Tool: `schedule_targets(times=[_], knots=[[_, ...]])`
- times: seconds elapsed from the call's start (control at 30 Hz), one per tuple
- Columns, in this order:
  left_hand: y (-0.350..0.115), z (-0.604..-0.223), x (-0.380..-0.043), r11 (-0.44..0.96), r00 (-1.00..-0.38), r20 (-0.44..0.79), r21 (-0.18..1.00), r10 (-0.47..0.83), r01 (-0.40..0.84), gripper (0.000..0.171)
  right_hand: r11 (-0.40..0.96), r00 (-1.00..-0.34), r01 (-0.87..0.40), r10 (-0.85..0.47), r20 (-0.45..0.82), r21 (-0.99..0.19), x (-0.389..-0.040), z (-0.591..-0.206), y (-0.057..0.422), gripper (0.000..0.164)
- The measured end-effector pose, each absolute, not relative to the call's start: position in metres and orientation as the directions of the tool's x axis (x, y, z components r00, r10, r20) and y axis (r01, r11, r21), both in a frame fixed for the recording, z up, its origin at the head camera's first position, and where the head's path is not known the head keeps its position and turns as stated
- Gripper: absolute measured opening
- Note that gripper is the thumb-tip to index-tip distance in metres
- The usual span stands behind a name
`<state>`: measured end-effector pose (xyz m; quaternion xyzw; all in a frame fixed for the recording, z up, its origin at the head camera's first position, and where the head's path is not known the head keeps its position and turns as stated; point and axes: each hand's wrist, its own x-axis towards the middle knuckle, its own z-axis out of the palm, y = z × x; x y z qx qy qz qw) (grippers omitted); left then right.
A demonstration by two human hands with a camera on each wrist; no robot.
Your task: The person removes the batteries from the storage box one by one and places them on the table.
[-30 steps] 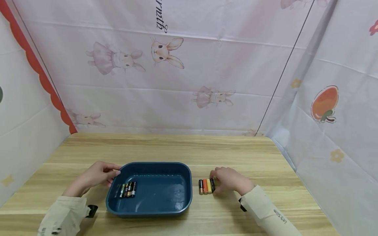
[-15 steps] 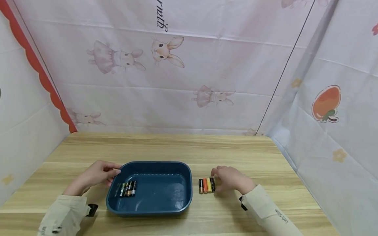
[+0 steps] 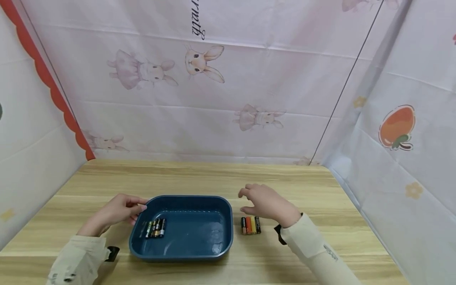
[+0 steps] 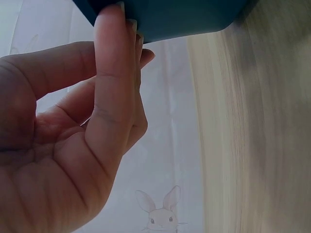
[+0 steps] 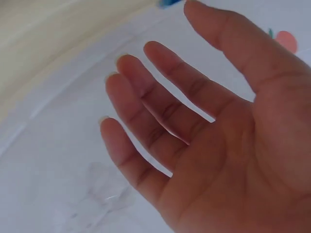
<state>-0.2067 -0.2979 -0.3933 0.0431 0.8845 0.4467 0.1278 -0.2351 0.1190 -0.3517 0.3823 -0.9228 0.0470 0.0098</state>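
My left hand (image 3: 117, 213) holds the dark blue tray (image 3: 189, 260) at its far left corner, thumb at the rim and other fingers against the outer wall. In the left wrist view the fingers (image 4: 114, 77) reach up to the tray's wall (image 4: 189, 19); the thumb's contact is not clear there. Several AA-size batteries (image 3: 155, 228) lie side by side in the tray's left part. Right of the tray, a row of several batteries (image 3: 251, 225), black, orange and yellow, lies on the table. My right hand (image 3: 268, 204) hovers just beyond that row, fingers loosely bent, holding nothing.
The light wood-grain table (image 3: 199, 176) carries the tray. A pale fabric backdrop (image 3: 306, 75) with rabbit prints rises behind its far edge. Side panels (image 3: 409, 166) flank the table. Each wrist wears a black strap (image 3: 280, 234) by a beige sleeve.
My right hand has left the black battery at the right end of the row and moved up and to the left. My left hand, the tray and the batteries have stayed in place.
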Motion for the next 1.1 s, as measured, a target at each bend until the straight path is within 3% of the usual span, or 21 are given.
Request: schedule_targets(times=[0.37,0.6,0.83,1.1], knots=[[-0.297,-0.392,-0.206,0.603,-0.964,-0.197,0.796,0.177,-0.052,0.034,0.622,-0.623,-0.782,-0.781,0.038,-0.037,-0.235,-0.326,0.051,0.038],[-0.299,-0.393,-0.205,0.612,-0.964,-0.192,0.790,0.184,-0.040,0.033,0.581,-0.584,-0.803,-0.812,-0.022,-0.133,-0.239,-0.319,0.006,0.042],[-0.297,-0.392,-0.204,0.611,-0.964,-0.191,0.791,0.185,-0.039,0.034,0.558,-0.538,-0.806,-0.830,-0.148,-0.198,-0.244,-0.336,-0.043,0.046],[-0.297,-0.390,-0.204,0.613,-0.960,-0.205,0.788,0.192,-0.046,0.034,0.598,-0.544,-0.795,-0.777,-0.316,-0.101,-0.242,-0.364,-0.090,0.049]])
